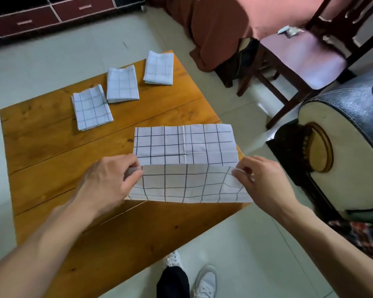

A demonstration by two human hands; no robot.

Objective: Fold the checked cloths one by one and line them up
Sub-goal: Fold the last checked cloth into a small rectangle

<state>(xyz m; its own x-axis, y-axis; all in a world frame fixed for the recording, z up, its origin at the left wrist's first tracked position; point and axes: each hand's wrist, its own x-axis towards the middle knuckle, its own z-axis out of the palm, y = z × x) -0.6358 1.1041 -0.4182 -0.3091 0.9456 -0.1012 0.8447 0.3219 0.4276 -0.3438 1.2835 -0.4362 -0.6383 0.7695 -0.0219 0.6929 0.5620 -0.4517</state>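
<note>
Head view: checked cloth (184, 145) spread near right edge of wooden table (52, 151), near half lifted and turned over toward far half. Left hand (108, 181) pinching near-left corner, right hand (265, 179) pinching near-right corner. Three folded cloths (122, 84) lined up toward far edge, close together, not touching.

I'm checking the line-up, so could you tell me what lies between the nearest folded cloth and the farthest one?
In the head view, one folded cloth, the middle cloth, lies between the nearest cloth and the farthest cloth.
</note>
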